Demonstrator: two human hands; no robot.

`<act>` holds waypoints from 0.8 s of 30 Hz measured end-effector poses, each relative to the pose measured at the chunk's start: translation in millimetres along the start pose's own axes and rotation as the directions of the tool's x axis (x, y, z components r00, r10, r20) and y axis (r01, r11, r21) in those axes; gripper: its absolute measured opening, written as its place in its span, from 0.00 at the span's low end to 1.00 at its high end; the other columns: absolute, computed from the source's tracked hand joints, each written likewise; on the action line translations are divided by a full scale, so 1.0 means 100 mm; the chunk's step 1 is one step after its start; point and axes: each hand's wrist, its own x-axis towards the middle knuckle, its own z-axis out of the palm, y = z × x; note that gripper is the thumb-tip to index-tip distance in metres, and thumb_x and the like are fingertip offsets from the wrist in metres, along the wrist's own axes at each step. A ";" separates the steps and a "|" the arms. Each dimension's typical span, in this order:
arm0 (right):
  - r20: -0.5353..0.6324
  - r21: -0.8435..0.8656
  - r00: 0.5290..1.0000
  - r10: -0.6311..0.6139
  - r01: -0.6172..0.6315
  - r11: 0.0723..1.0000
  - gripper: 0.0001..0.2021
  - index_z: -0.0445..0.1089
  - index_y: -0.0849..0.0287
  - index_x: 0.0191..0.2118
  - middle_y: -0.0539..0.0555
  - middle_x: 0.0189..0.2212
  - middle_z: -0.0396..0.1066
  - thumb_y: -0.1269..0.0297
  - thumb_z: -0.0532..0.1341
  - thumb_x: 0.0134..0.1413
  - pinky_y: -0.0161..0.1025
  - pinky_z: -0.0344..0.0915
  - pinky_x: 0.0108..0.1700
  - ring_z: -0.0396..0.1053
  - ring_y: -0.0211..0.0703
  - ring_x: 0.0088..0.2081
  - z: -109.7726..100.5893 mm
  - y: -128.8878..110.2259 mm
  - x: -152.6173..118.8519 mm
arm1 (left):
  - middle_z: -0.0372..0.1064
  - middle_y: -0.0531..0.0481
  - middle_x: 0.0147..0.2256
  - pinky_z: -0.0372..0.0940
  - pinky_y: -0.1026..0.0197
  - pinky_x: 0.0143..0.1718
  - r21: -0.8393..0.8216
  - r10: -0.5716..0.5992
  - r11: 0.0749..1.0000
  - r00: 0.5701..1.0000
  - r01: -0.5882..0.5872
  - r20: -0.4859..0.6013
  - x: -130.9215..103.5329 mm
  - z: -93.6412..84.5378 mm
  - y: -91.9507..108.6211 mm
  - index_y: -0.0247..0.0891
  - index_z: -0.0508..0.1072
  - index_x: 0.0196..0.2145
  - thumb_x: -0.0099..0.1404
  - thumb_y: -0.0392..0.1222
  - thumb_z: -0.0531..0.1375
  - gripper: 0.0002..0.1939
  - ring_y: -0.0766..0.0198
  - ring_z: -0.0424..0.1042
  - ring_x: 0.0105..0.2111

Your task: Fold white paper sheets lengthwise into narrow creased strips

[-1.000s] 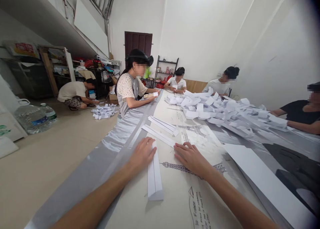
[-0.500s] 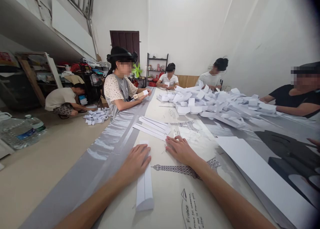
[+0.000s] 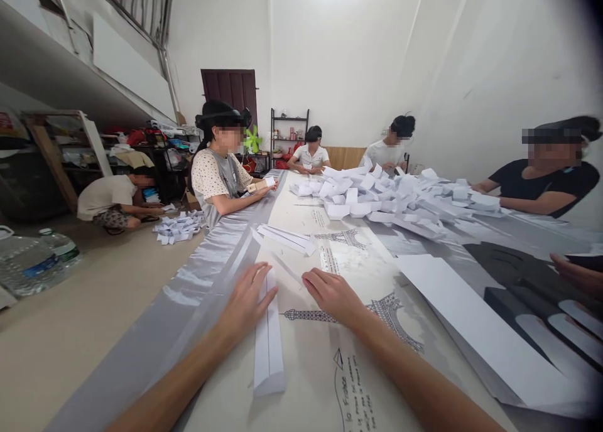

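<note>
My left hand lies on the upper part of a folded white paper strip, its fingers stretched and the thumb apart. The strip lies lengthwise on the table, with a fold line along it and a curled near end. Between closed fingertips, my right hand pinches the near end of a thin white paper strip, which slants away to the left and is seen nearly edge-on. Just beyond lie more flat paper strips in a small stack. A printed tower drawing on the table cover runs under my right wrist.
A large heap of folded white papers covers the table's far right. A long white sheet lies to the right of my arm. Several people sit around the table; another crouches at left beside papers on the floor. Water bottles stand at left.
My right hand has pinched one paper strip and drawn it off the stack toward me. My left hand stays on the folded strip. The camera view has shifted slightly.
</note>
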 end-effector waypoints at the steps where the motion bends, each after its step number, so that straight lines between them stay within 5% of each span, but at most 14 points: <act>1: -0.017 0.000 1.000 -0.015 0.015 1.000 0.11 0.68 0.60 0.41 0.54 0.33 0.73 0.74 0.49 0.71 0.37 0.66 0.31 0.70 0.41 0.31 -0.04 -0.05 0.00 | 0.65 0.37 0.58 0.63 0.42 0.59 0.048 0.067 0.997 0.996 -0.064 -0.061 0.04 -0.05 0.04 0.38 0.64 0.59 0.73 0.44 0.57 0.19 0.48 0.65 0.60; 4: -0.089 -0.010 0.983 -0.162 0.162 0.987 0.11 0.66 0.60 0.44 0.54 0.36 0.73 0.77 0.49 0.69 0.38 0.69 0.36 0.72 0.41 0.36 -0.15 -0.21 0.02 | 0.65 0.38 0.59 0.52 0.37 0.66 0.106 0.299 0.950 0.954 -0.294 -0.025 0.13 -0.20 0.18 0.39 0.65 0.58 0.73 0.40 0.58 0.17 0.49 0.62 0.63; 7: -0.178 -0.017 0.943 -0.280 0.282 0.959 0.11 0.66 0.60 0.46 0.54 0.36 0.73 0.79 0.50 0.68 0.40 0.70 0.39 0.72 0.43 0.37 -0.19 -0.33 0.05 | 0.75 0.48 0.46 0.52 0.38 0.67 0.054 0.383 0.921 0.923 -0.385 0.039 0.13 -0.24 0.23 0.40 0.70 0.48 0.74 0.32 0.53 0.09 0.57 0.72 0.53; 11: -0.215 0.140 0.957 -0.195 0.228 0.963 0.05 0.66 0.58 0.46 0.55 0.37 0.73 0.70 0.54 0.70 0.40 0.71 0.40 0.72 0.42 0.37 -0.15 -0.38 0.06 | 0.75 0.51 0.38 0.60 0.45 0.62 0.011 0.429 0.903 0.902 -0.430 0.055 0.06 -0.22 0.19 0.39 0.70 0.39 0.73 0.27 0.51 0.12 0.63 0.74 0.42; 16: -0.314 0.262 0.941 -0.127 0.214 0.941 0.07 0.67 0.56 0.40 0.52 0.32 0.72 0.71 0.54 0.69 0.35 0.67 0.30 0.69 0.37 0.30 -0.11 -0.37 0.04 | 0.72 0.49 0.34 0.66 0.56 0.47 -0.149 0.444 0.890 0.893 -0.430 0.077 0.14 -0.39 0.12 0.39 0.69 0.36 0.75 0.34 0.53 0.09 0.62 0.71 0.37; 19: -0.370 0.504 0.924 0.101 0.108 0.857 0.07 0.65 0.55 0.38 0.51 0.29 0.69 0.69 0.54 0.70 0.36 0.65 0.27 0.67 0.38 0.28 -0.17 -0.33 0.07 | 0.70 0.50 0.32 0.62 0.61 0.40 -0.255 0.329 0.927 0.925 -0.277 0.190 0.22 -0.63 -0.10 0.38 0.71 0.34 0.76 0.42 0.52 0.13 0.63 0.69 0.34; 21: -0.336 0.700 0.876 0.348 -0.016 0.714 0.07 0.64 0.54 0.38 0.51 0.30 0.67 0.65 0.53 0.71 0.37 0.66 0.28 0.66 0.39 0.29 -0.22 -0.28 0.09 | 0.66 0.53 0.26 0.58 0.64 0.32 -0.285 0.117 0.958 0.947 -0.029 0.298 0.25 -0.74 -0.30 0.38 0.71 0.31 0.76 0.49 0.51 0.19 0.66 0.65 0.28; 24: -0.198 0.882 0.773 0.603 -0.128 0.453 0.09 0.63 0.53 0.39 0.52 0.34 0.69 0.58 0.53 0.71 0.38 0.67 0.30 0.69 0.41 0.33 -0.25 -0.19 0.11 | 0.62 0.56 0.22 0.52 0.65 0.26 -0.335 -0.068 0.907 0.876 0.253 0.478 0.23 -0.77 -0.44 0.37 0.67 0.25 0.74 0.55 0.51 0.24 0.67 0.62 0.24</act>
